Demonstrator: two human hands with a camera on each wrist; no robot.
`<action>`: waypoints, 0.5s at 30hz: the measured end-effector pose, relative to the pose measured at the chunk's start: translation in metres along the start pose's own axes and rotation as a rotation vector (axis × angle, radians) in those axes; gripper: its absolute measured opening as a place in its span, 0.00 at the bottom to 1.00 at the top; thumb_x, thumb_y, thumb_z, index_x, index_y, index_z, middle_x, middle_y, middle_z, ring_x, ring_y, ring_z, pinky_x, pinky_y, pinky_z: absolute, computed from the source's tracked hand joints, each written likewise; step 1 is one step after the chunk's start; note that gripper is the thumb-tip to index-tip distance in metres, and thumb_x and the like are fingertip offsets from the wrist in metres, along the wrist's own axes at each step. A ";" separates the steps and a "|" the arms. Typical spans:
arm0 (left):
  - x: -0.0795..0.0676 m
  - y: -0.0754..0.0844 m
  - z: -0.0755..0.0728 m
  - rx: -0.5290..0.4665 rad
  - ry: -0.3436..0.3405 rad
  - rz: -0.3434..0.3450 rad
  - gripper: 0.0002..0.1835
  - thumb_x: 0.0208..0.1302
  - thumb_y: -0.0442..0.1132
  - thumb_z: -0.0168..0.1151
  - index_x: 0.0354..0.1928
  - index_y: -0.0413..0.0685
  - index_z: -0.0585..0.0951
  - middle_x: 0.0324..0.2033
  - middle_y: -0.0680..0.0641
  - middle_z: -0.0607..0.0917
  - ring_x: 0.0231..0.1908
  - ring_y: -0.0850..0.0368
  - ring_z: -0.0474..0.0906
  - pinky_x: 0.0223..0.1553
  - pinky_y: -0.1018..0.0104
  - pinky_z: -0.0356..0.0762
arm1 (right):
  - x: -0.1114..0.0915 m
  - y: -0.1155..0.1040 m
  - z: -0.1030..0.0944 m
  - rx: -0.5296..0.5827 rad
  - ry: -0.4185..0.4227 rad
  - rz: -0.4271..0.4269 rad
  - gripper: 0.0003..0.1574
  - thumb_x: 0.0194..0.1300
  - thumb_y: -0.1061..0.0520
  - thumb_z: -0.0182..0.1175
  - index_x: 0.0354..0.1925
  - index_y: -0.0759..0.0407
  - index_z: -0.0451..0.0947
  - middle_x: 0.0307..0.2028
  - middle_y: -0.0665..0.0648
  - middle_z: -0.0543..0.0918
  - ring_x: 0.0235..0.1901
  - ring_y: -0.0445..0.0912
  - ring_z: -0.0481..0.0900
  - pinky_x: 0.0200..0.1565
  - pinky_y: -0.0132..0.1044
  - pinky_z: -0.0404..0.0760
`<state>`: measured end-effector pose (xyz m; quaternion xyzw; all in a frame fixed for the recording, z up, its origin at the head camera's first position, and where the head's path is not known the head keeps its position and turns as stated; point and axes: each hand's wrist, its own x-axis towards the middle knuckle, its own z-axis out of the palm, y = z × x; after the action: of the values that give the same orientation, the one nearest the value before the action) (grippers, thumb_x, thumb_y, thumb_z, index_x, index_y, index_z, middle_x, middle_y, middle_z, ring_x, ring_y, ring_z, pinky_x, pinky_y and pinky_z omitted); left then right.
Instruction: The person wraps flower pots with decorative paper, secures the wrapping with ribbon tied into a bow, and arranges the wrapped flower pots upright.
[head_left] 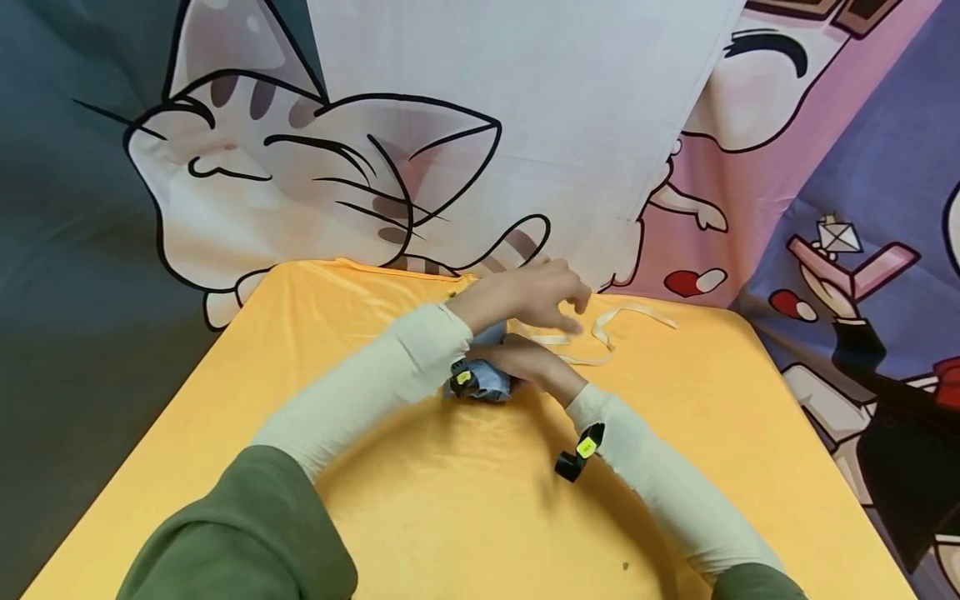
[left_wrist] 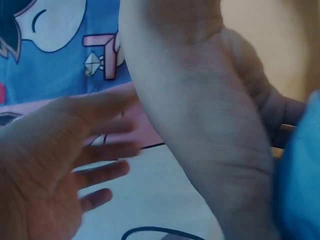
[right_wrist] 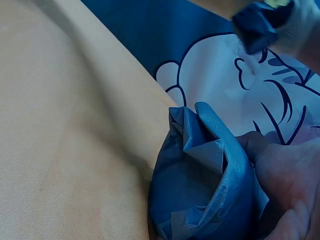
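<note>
A blue-grey wrapped package (head_left: 491,382) with a crinkled, folded end stands on the yellow cloth near the middle of the table. My right hand (head_left: 517,357) grips its side; in the right wrist view the pleated package (right_wrist: 200,185) leans against that hand (right_wrist: 290,185). Above it, my left hand (head_left: 551,293) crosses over to the right, holding nothing. Its fingers are spread and loosely bent in the left wrist view, where the left hand (left_wrist: 45,165) is apart from the right hand (left_wrist: 200,110). The right fingertips are partly hidden.
A thin cream ribbon (head_left: 600,329) lies loosely curled on the yellow table cloth (head_left: 465,500), behind and right of the hands. Cartoon-printed curtains (head_left: 585,108) hang along the table's back and sides. A tiny dark speck (head_left: 626,566) is near the front.
</note>
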<state>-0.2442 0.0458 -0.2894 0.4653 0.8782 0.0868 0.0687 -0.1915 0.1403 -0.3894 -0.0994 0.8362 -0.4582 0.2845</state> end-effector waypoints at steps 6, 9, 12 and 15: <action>-0.060 -0.021 -0.001 -0.245 0.152 -0.519 0.25 0.87 0.60 0.58 0.34 0.50 0.81 0.18 0.55 0.73 0.20 0.60 0.71 0.25 0.66 0.69 | 0.000 0.001 0.001 0.046 0.014 0.003 0.30 0.75 0.32 0.69 0.47 0.58 0.85 0.32 0.51 0.89 0.27 0.41 0.86 0.29 0.35 0.85; -0.093 -0.042 0.014 -0.391 0.008 -0.730 0.35 0.82 0.71 0.58 0.37 0.44 0.85 0.16 0.51 0.79 0.17 0.58 0.78 0.25 0.64 0.80 | 0.001 0.001 0.000 0.048 -0.008 -0.007 0.30 0.76 0.33 0.67 0.52 0.58 0.85 0.37 0.52 0.91 0.32 0.42 0.88 0.33 0.35 0.88; -0.109 -0.062 0.042 -0.638 -0.131 -0.807 0.43 0.77 0.78 0.59 0.45 0.37 0.86 0.27 0.42 0.91 0.23 0.53 0.89 0.34 0.59 0.92 | 0.002 0.001 -0.001 0.058 -0.018 -0.014 0.32 0.77 0.34 0.67 0.59 0.59 0.83 0.43 0.55 0.93 0.38 0.43 0.90 0.38 0.36 0.89; -0.113 -0.077 0.072 -0.934 -0.181 -0.818 0.46 0.75 0.78 0.61 0.52 0.33 0.86 0.37 0.37 0.94 0.29 0.51 0.93 0.41 0.57 0.95 | 0.003 0.002 -0.002 0.056 -0.010 0.014 0.36 0.75 0.32 0.69 0.61 0.58 0.83 0.47 0.56 0.93 0.41 0.45 0.91 0.40 0.38 0.90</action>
<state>-0.2283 -0.0842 -0.3713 0.0180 0.8454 0.3883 0.3664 -0.1951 0.1413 -0.3917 -0.0880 0.8224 -0.4787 0.2947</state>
